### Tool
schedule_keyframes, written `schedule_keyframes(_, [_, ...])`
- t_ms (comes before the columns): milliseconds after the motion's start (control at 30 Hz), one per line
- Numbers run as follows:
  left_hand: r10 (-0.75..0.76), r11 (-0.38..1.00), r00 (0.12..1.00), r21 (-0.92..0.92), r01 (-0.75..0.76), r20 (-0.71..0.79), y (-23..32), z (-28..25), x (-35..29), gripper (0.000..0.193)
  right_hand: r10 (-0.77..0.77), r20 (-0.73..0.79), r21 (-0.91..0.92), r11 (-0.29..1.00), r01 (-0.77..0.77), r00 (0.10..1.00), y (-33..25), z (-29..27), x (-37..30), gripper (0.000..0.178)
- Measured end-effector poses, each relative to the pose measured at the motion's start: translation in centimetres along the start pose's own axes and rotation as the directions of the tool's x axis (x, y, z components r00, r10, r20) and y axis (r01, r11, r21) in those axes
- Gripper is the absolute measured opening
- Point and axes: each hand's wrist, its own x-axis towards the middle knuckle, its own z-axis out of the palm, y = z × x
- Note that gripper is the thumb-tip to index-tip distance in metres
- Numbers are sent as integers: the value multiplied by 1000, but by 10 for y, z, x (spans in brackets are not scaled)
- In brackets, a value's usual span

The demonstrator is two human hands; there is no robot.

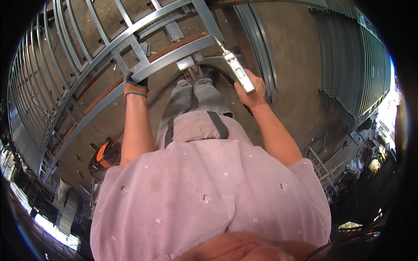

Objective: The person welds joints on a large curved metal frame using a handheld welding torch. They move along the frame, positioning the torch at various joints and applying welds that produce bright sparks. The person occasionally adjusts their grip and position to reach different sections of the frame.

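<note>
My left hand [136,88], in a grey and orange work glove, is closed round the near rail of a silver metal frame [172,56]. Its fingertips are partly hidden behind the rail. My bare right hand [254,90] grips a silver, box-bodied welding gun [235,68] with a thin, reddish-tipped nozzle. The gun tilts up and to the left, and its nozzle tip appears close to the frame's right end post. Whether the tip touches the metal I cannot tell.
Long metal profiles [257,48] lie right of the frame, with a large stack of ribbed metal lengths [344,61] farther right. An orange and black machine [107,152] stands on the floor at left. A short metal support [189,63] sits under the near rail, by my legs.
</note>
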Motion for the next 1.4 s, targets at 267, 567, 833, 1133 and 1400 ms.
schedule_keyframes(267, [15,999,999,31,-13,-48,11,-9,1,31,61,-149,314,949,-11,987,19,-20,-22,31])
schedule_keyframes(567, [-237,393,971,914,103,-8,27,3,-106,33,490,-183,494,795,-351,852,136,-19,-51,27])
schedule_keyframes(833, [-232,-457,498,358,-814,835,-119,173,-145,53,743,-131,796,473,-377,656,222,-29,-34,31])
schedule_keyframes(1133, [-186,-739,805,459,-493,563,-167,253,-134,100,779,60,796,340,-501,624,310,20,28,16])
schedule_keyframes(1400, [-202,-670,818,533,-517,539,-159,244,-103,94,797,101,815,277,-509,595,312,49,50,19])
